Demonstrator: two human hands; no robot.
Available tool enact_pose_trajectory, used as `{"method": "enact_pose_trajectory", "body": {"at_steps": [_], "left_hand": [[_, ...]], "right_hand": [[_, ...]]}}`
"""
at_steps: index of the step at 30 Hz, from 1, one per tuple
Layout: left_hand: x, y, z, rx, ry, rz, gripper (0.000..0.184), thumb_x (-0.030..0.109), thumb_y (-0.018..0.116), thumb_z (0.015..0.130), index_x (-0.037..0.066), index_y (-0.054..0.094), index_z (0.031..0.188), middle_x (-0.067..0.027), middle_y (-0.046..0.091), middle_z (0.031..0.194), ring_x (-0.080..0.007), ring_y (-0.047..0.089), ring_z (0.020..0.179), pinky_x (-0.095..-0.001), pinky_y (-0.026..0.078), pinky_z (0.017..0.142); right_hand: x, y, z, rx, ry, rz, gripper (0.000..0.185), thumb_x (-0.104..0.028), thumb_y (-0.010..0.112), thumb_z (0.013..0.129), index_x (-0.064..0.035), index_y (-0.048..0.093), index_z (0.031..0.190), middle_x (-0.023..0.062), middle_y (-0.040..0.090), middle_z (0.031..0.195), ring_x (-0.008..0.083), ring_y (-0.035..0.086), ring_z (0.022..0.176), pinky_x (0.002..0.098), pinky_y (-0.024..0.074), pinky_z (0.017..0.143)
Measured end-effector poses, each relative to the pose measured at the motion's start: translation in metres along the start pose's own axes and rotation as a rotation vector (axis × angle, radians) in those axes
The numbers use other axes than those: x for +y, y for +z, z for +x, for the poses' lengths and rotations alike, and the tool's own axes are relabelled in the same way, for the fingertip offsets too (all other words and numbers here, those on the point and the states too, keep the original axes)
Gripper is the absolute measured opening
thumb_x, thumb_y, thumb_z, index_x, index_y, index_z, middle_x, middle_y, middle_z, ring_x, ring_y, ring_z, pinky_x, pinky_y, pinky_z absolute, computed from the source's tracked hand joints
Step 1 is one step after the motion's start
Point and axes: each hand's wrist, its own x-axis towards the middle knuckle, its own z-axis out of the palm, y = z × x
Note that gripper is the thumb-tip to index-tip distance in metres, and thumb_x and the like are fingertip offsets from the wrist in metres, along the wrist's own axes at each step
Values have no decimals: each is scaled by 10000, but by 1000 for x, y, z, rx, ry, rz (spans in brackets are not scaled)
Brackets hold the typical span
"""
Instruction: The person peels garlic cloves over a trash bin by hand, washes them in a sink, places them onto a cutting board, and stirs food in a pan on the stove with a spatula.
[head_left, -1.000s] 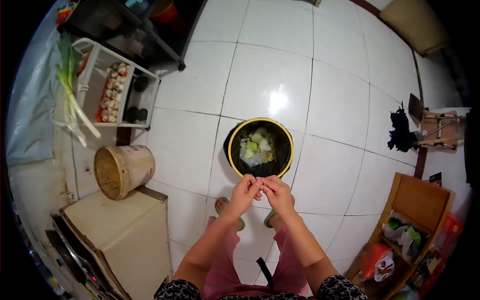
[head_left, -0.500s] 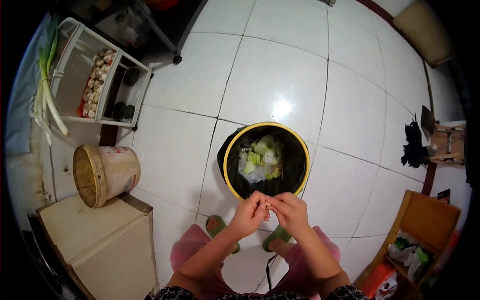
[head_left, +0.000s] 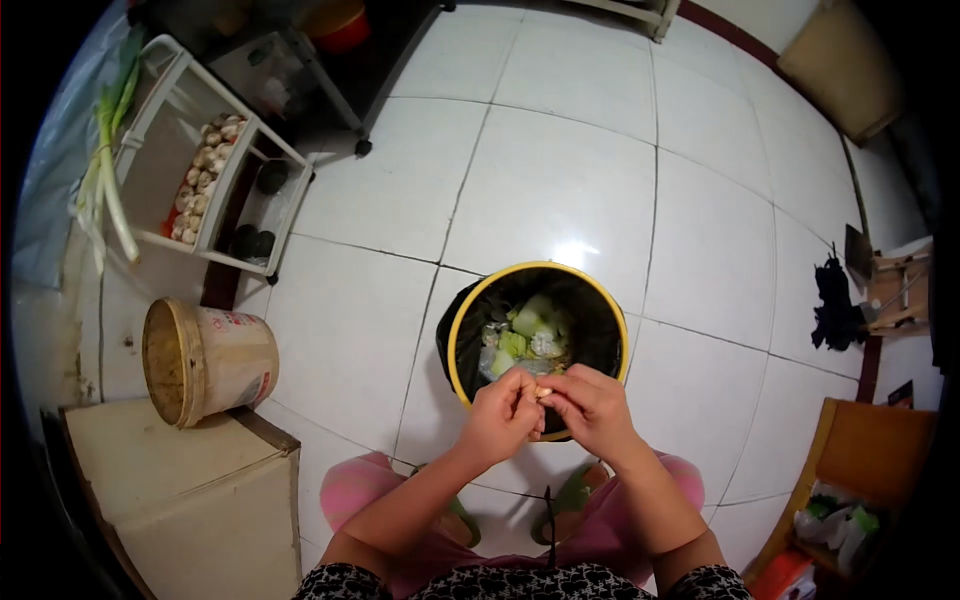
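My left hand [head_left: 503, 417] and my right hand [head_left: 594, 408] meet over the near rim of a round bin. Between their fingertips is a small pale piece [head_left: 543, 393], perhaps a garlic clove, pinched from both sides. The bin [head_left: 622, 345] has a yellow rim and a black liner. Inside it lie pale green vegetable scraps [head_left: 533, 318] and clear plastic, partly hidden by my hands.
A white rack [head_left: 222, 232] holding garlic bulbs [head_left: 203, 183] stands at the left, with green onions [head_left: 108, 170] beside it. A dirty bucket [head_left: 232, 362] rests on its side on a box [head_left: 215, 510]. A wooden shelf [head_left: 868, 455] stands at the lower right.
The view has shifted, and the bin appears larger. Both hands now sit over its near rim, and the small pale piece shows more clearly between the fingers. The knees are spread wider.
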Motion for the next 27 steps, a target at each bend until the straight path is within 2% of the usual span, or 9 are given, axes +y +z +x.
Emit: {"method": "enact_pose_trajectory", "body": {"at_steps": [3, 5, 9, 15, 17, 19, 20, 25, 27], "left_hand": [[10, -1, 7, 49, 47, 1, 97, 51, 396, 924, 54, 396, 826, -41, 499, 715, -83, 491, 551, -226, 441, 487], [21, 0, 11, 103, 62, 7, 109, 42, 388, 922, 54, 401, 814, -25, 480, 637, -77, 476, 512, -222, 429, 469], [25, -10, 10, 114, 141, 23, 118, 34, 383, 914, 62, 393, 801, -19, 472, 622, -67, 468, 506, -203, 415, 453], [22, -26, 10, 114, 118, 34, 122, 43, 394, 906, 76, 388, 789, -7, 464, 607, -48, 437, 476, -191, 380, 415], [24, -27, 13, 118, 92, 20, 118, 54, 392, 906, 72, 394, 790, -12, 468, 606, -56, 433, 469, -197, 378, 410], [26, -27, 17, 102, 117, -34, 106, 40, 392, 896, 66, 404, 794, -21, 473, 606, -66, 429, 458, -204, 378, 408], [22, -27, 19, 100, 127, -36, 87, 17, 394, 877, 61, 411, 803, -25, 469, 594, -74, 422, 445, -211, 371, 401], [18, -25, 27, 51, 55, -28, 148, 117, 385, 950, 63, 431, 820, -20, 459, 568, -72, 403, 439, -210, 338, 386], [20, -21, 28, 34, 60, -1, 169, 131, 386, 955, 64, 434, 808, -15, 465, 582, -66, 401, 445, -205, 334, 384]], "right_hand": [[-2, 7, 8, 52, 66, 147, 169, 21, 631, 747, -13, 640, 913, 95, 572, 712, 205, 569, 620, 268, 442, 562], [-2, 14, 12, 72, 153, 280, 164, 36, 605, 764, 0, 637, 921, 92, 578, 731, 176, 573, 632, 258, 448, 579], [-12, 23, 20, 71, 387, 580, 139, -28, 597, 833, 29, 628, 955, 30, 591, 760, 80, 548, 659, 211, 444, 583], [-9, 35, 23, 29, 622, 711, 221, -99, 645, 823, 11, 630, 1013, 4, 610, 726, 54, 512, 601, 203, 436, 557], [-6, 38, 23, 29, 664, 693, 231, -78, 637, 823, 11, 625, 1035, 7, 601, 738, 61, 514, 618, 208, 437, 564], [-2, 43, 23, 115, 206, 279, 253, -37, 622, 813, 4, 616, 1063, 37, 590, 750, 97, 534, 634, 228, 439, 563], [-3, 41, 24, 109, 149, 157, 234, -1, 601, 805, 4, 613, 1039, 80, 574, 764, 148, 556, 651, 244, 440, 571], [0, 37, 23, 120, 115, 7, 130, 1, 580, 816, 11, 600, 944, 106, 573, 757, 179, 564, 633, 248, 437, 568], [6, 41, 21, 178, 179, 190, 121, -16, 573, 834, 18, 593, 949, 86, 576, 738, 146, 546, 622, 252, 440, 558]]}}
